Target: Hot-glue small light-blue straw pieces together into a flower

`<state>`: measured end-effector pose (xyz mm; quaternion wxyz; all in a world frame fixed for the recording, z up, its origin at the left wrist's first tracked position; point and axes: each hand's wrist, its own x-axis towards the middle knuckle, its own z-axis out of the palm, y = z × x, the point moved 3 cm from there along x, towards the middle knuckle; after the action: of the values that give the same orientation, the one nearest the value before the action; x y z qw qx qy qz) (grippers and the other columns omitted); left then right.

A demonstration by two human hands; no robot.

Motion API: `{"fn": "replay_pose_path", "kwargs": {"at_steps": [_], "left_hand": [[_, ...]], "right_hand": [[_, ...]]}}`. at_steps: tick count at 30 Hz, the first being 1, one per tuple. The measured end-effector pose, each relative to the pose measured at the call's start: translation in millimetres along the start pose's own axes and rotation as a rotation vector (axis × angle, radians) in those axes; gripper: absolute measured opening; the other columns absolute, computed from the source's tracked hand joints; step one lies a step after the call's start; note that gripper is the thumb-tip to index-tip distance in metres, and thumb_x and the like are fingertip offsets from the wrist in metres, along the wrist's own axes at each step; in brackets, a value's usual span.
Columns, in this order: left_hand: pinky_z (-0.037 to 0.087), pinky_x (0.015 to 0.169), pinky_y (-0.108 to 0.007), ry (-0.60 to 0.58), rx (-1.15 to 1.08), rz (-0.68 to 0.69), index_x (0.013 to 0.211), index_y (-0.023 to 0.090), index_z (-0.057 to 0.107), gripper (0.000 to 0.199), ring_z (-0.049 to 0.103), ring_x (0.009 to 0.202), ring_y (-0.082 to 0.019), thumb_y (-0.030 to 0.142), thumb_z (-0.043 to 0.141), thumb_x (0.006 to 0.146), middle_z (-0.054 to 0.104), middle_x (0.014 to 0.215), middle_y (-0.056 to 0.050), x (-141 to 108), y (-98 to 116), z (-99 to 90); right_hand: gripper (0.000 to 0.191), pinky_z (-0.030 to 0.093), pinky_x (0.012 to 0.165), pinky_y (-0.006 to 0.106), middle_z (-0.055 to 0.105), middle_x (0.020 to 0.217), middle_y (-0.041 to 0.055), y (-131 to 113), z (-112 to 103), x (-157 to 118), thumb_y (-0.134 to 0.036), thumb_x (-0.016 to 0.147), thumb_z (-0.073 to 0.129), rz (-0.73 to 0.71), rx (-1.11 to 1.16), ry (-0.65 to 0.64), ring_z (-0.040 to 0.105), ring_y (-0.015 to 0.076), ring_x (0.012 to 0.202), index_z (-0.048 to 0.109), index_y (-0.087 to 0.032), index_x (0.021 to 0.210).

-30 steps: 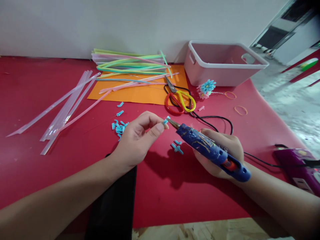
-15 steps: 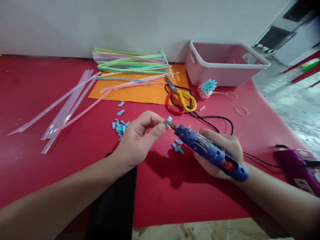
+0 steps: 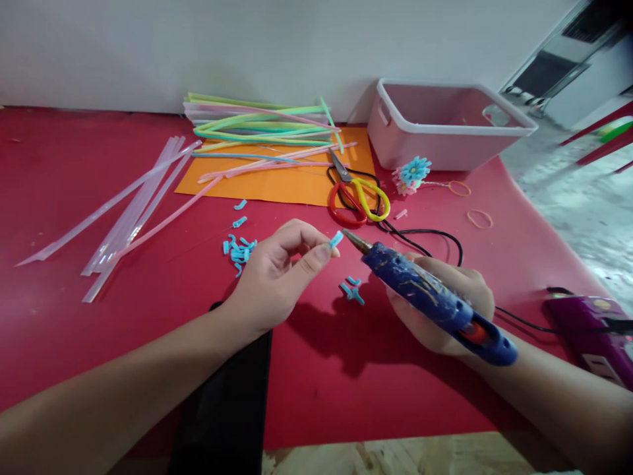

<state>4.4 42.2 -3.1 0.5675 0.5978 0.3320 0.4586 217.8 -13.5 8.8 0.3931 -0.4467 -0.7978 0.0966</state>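
Two hands work over one red, smooth tabletop (image 3: 316, 402). The left hand (image 3: 279, 280) pinches one small bent piece of pale-blue tube (image 3: 337, 239) between thumb and forefinger, its end jutting past the fingertips. The right hand (image 3: 467, 287) is wrapped around one glue gun (image 3: 420, 284), blue, scuffed and crusted, its tapered metal nozzle just beside the held piece.

Seen from that piece, about three similar cut bits (image 3: 353, 291) lie near 5 o'clock; a heap (image 3: 240, 253) too tangled to count sits at 9, with two single bits (image 3: 240, 214) just above it. At 1 o'clock is one pair of scissors (image 3: 347, 177), one handle loop red, one yellow. At 2 stand one pink plastic basket (image 3: 420, 148) and one fringed flower ornament (image 3: 413, 171), and at 3 one loose rubber band (image 3: 479, 227).
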Motion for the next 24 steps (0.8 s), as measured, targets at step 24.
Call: {"fn": "replay_pose_path", "kwargs": {"at_steps": [24], "left_hand": [[0.044, 0.073, -0.028, 0.002, -0.049, 0.027, 0.082, 0.022, 0.067, 0.016, 0.053, 0.075, -0.013, 0.033, 0.07, 0.094, 0.059, 0.083, 0.0, 0.5, -0.5, -0.7]], "right_hand": [[0.019, 0.042, 0.05, 0.023, 0.058, 0.067, -0.0026, 1.9, 4.2, 1.2, -0.013, 0.08, 0.063, -0.027, 0.034, -0.082, 0.06, 0.0125, 0.057, 0.05, -0.025, 0.085]]}}
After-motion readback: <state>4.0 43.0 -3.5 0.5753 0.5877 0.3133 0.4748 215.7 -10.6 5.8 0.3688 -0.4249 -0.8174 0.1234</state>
